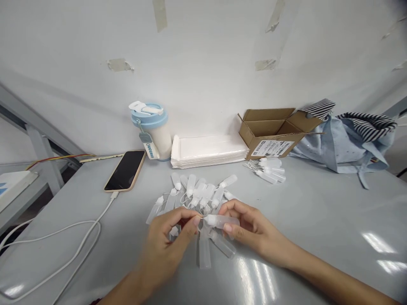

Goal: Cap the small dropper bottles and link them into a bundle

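My right hand (246,226) is closed around a small translucent squeeze bottle (222,221) with a white cone-shaped tip. The bottle lies nearly level, its tip turned left. My left hand (178,233) pinches a thin pin-like piece (201,218) between thumb and forefinger, right at that tip. Whether the piece is joined to the bottle, I cannot tell. Under and behind both hands spreads a loose pile of similar bottles (197,192) with white tips and thin cords. One bottle (204,250) points toward me below the hands. My left hand partly covers some of the pile.
At the back right, more bottles (270,169) lie before an open cardboard box (271,142). A stack of white envelopes (210,150) sits against the wall, between the box and a blue-lidded cup (155,131). A phone (125,170) with white cable lies left. A blue cloth bag (340,144) stands far right.
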Demonstrator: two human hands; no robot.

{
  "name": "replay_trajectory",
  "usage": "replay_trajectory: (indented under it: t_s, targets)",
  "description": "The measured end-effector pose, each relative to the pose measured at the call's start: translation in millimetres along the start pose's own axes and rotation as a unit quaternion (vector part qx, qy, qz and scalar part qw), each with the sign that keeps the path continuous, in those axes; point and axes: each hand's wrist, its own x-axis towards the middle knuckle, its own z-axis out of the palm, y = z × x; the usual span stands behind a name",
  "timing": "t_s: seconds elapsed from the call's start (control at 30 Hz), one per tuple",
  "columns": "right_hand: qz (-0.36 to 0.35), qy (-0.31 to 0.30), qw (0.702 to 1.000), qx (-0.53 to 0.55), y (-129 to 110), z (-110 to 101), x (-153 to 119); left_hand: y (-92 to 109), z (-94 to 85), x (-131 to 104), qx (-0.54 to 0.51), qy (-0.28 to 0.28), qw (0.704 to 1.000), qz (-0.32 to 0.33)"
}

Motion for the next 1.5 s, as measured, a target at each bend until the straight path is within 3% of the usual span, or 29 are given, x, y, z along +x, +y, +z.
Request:
replay_trajectory:
  t_s: [0.2, 0.3, 0.5, 0.8, 1.27, 1.43, 1.5]
  targets:
    - [-0.006, 0.03, 0.997, -0.064, 4, -2, -1, 3, 1.9, 0, -0.051, -0.012, 0.998, -0.042]
    - [-0.017, 0.036, 0.996, -0.083, 8, 0, -2, 1, 4.5, -1, -0.046, 0.008, 0.999, -0.027]
    - [-0.038, 0.048, 0.986, -0.158, 11, 2, -4, -4, 5.1, -2, -0.028, -0.006, 0.999, 0.021]
    - [-0.09, 0.075, 0.971, -0.21, 8, 0, -4, -2, 0.8, 0, -0.077, 0.017, 0.995, -0.053]
    - [-0.141, 0.081, 0.95, -0.267, 12, 1, -5, 1, 5.2, -2, -0.07, 0.002, 0.996, -0.06]
    - [-0.15, 0.069, 0.952, -0.257, 7, -11, 1, -2, 4.1, 0, -0.033, -0.016, 0.999, -0.017]
    - [-0.156, 0.111, 0.947, -0.257, 5, -25, 9, -1, 0.4, 1, -0.023, 0.014, 0.999, -0.017]
